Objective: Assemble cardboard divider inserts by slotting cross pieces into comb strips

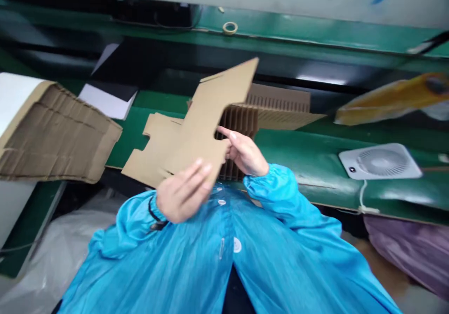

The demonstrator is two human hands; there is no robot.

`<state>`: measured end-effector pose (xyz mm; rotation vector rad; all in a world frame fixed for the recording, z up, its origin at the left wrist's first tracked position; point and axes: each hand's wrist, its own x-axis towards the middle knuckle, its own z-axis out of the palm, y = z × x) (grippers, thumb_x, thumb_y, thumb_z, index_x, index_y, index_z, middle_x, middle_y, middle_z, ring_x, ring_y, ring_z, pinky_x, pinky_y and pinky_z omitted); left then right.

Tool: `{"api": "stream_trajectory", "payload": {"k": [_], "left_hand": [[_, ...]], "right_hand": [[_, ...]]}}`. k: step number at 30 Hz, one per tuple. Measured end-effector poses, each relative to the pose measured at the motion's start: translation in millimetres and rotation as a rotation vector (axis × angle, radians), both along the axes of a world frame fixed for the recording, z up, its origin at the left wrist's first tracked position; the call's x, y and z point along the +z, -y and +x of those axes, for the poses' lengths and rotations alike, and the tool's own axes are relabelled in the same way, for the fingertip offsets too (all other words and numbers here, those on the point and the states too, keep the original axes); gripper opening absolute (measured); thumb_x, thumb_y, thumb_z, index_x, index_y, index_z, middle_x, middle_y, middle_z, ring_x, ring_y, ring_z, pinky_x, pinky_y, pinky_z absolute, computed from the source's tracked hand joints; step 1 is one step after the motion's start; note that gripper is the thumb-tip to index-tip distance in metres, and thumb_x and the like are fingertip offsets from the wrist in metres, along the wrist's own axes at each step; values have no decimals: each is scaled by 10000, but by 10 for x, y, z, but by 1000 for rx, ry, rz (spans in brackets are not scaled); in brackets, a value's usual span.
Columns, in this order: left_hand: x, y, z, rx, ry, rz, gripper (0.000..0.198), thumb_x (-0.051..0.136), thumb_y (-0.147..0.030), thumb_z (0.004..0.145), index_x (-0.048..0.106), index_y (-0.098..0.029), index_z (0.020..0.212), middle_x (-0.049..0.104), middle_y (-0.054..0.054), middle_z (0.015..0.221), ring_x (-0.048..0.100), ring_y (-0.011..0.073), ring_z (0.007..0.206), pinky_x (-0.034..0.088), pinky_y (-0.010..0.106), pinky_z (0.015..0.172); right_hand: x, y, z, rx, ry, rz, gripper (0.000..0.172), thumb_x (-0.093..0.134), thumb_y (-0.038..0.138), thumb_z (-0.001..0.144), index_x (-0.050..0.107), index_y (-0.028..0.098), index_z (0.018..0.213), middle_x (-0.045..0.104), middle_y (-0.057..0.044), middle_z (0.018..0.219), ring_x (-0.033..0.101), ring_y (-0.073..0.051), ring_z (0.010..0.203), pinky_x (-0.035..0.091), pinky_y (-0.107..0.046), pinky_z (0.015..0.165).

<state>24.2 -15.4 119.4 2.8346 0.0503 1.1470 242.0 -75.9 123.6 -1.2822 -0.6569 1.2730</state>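
Notched sheet [206, 113] in mid-frame, tilted, its upper corner pointing to the upper right. It overlaps a lower sheet [150, 141], notched too; whether the two touch under the overlap cannot be told.

Left hand [184, 190] at the sheet's lower end: fingers nearly straight, laid together over the face, closed on the card, thumb hidden beneath. Right hand [247, 152] at the notched right side: index extended to the cut-out, other fingers loosely curled by the edge. Can't tell whether they grip or merely touch.

Dividers [242, 117] stand just behind the right hand on the green worktop [291, 150], slats close-set. Ridged card [63, 134] at left; fan [382, 161] at right, well apart; tape [230, 28] at upper centre.

On handling, as judged: a flat hold suits the left fingers, since a hard pinch could crease the card. Right fingers do best guiding along solid edge; narrow parts beside the cut-out look easiest to bend. The upper end has no visible support, so slow turns should limit flexing. Worth keeping the corner clear of the slats, which could snag it.
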Motion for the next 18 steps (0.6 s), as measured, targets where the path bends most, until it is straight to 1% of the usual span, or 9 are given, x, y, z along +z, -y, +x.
{"api": "stream_trajectory", "payload": {"k": [2, 4, 6, 8, 9, 10, 13, 15, 18], "left_hand": [[-26, 112, 316, -191, -5, 44, 262, 559, -194, 946, 573, -219, 1206, 661, 108, 1303, 526, 264, 1318, 596, 346, 944], [-84, 184, 579, -328, -38, 36, 269, 564, -203, 950, 582, -210, 1219, 633, 121, 1336, 478, 276, 1348, 593, 353, 947], [-154, 248, 776, -439, -74, -2, 272, 585, -248, 957, 592, -184, 1222, 615, 137, 1357, 426, 285, 1385, 577, 369, 980], [-246, 317, 917, -488, -83, -58, 308, 601, -327, 960, 601, -153, 1214, 599, 150, 1374, 375, 290, 1423, 526, 421, 1057], [-307, 353, 974, -470, -99, -91, 325, 599, -348, 962, 605, -141, 1212, 590, 156, 1385, 363, 290, 1435, 493, 448, 1093], [-379, 389, 1025, -423, -128, -126, 326, 589, -347, 967, 609, -131, 1211, 581, 163, 1394, 364, 291, 1440, 462, 474, 1121], [-650, 482, 1148, -223, -304, -206, 326, 593, -286, 959, 617, -109, 1232, 555, 192, 1413, 395, 312, 1429, 400, 541, 1154], [-833, 524, 1204, -152, -433, -220, 407, 656, -300, 917, 611, -97, 1267, 530, 211, 1432, 392, 356, 1425, 363, 598, 1156], [-1027, 560, 1245, -96, -528, -209, 489, 709, -316, 877, 603, -88, 1296, 506, 213, 1452, 392, 394, 1416, 331, 641, 1152]], "right_hand": [[-9, 39, 51, -81, -2, 7, 622, 666, 687, 714, 683, 187, 1084, 717, -50, 814, 676, -191, 738, 541, -321, 690], [-2, 197, 211, -151, 22, -22, 516, 718, 623, 688, 694, 182, 955, 734, -71, 879, 693, -211, 816, 547, -337, 748], [57, 441, 453, -184, 76, -86, 444, 767, 554, 652, 689, 178, 874, 742, -70, 873, 694, -209, 791, 549, -343, 742], [186, 708, 742, -184, 146, -180, 382, 796, 488, 631, 693, 178, 829, 744, -63, 839, 689, -201, 741, 549, -338, 712], [268, 827, 892, -175, 180, -235, 353, 808, 455, 622, 697, 179, 812, 742, -60, 818, 686, -200, 719, 549, -334, 693], [352, 927, 1037, -161, 214, -294, 326, 819, 425, 613, 700, 179, 791, 738, -59, 794, 684, -201, 700, 547, -329, 672], [528, 1068, 1395, -95, 324, -439, 258, 830, 370, 599, 685, 179, 692, 712, -59, 709, 671, -208, 653, 533, -317, 607], [531, 1035, 1536, -49, 383, -488, 236, 827, 348, 610, 671, 174, 643, 700, -59, 681, 662, -206, 630, 522, -309, 579], [400, 889, 1622, -20, 433, -530, 208, 823, 312, 631, 679, 162, 636, 691, -50, 659, 647, -191, 589, 513, -297, 553]]}}
